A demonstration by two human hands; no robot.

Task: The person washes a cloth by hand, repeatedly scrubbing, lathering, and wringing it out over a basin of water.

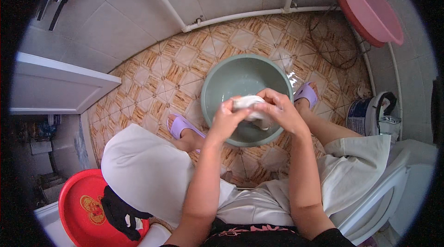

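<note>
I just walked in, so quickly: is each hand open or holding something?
Left hand: closed, holding the white cloth over the grey-green basin.
Right hand: closed, holding the same cloth.

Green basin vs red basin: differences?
The green basin is muted grey-green; the red basin is bright red.
The green basin's visible inside looks plain; the red basin has a gold motif.
White cloth is held over the green basin; black cloth lies in the red basin.
Both are round.

Is lit softly, dimmer at far left; glares white on floor tiles (292, 78); blurs slightly at left hand (226, 118) and right hand (284, 112); bends wall pipe (240, 18); fades to black in corners.
</note>
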